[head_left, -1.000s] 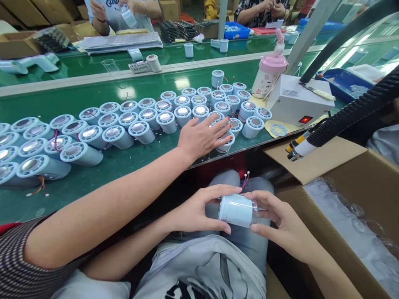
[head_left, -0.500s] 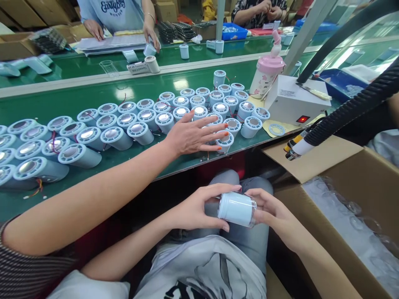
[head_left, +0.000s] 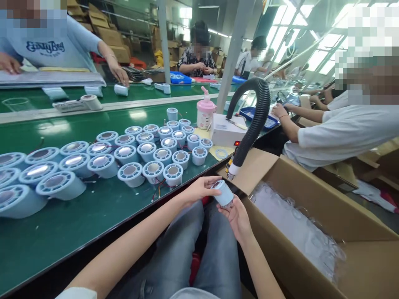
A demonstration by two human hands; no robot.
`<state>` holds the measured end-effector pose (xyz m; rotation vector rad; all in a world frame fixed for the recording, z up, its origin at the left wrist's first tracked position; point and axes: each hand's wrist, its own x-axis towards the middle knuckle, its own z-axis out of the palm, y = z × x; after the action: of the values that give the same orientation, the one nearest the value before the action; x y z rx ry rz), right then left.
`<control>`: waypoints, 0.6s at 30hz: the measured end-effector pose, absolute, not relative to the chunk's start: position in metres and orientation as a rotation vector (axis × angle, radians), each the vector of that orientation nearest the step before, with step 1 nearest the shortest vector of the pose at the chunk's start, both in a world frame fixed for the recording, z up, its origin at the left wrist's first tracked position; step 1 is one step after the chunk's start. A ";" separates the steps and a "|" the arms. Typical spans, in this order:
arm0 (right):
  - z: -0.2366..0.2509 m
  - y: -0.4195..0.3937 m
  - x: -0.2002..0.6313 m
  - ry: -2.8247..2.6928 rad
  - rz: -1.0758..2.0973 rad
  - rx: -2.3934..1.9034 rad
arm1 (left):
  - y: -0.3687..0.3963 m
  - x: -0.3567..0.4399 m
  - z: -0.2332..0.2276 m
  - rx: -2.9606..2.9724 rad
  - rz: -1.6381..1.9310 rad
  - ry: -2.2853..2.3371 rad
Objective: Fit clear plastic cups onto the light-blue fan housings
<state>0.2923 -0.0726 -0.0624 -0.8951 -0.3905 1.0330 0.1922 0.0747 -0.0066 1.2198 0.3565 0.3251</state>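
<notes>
A: Our left hand (head_left: 199, 189) has its fingers curled over the top of the pale blue cylinder (head_left: 222, 193), and our right hand (head_left: 237, 216) cups it from below, both closed on it.

B: Where do we have it now?

A: Up off our lap, just beside the flap of the cardboard box (head_left: 311, 249) and under the nozzle of the black hose (head_left: 254, 120). A second ago we held it low over our knees.

B: And the other person's arm that lay across the green table (head_left: 77, 220)?

A: Gone from view. The rows of blue cylinders (head_left: 146, 160) stand untouched by any hand. We judge the piece is raised toward the nozzle.
</notes>
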 end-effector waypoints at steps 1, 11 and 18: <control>-0.063 -0.070 0.296 -0.383 1.018 -0.883 | 0.079 0.198 -0.005 1.232 0.312 0.339; -0.069 -0.055 0.302 -0.364 1.035 -0.838 | 0.088 0.202 0.004 1.344 0.252 0.299; -0.033 -0.086 0.289 -0.473 1.208 -0.938 | 0.064 0.152 0.008 1.400 0.261 0.298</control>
<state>0.2887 -0.0860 -0.0334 -0.9381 -0.4734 1.2082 0.1518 0.0645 0.0078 1.4005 0.2975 0.2610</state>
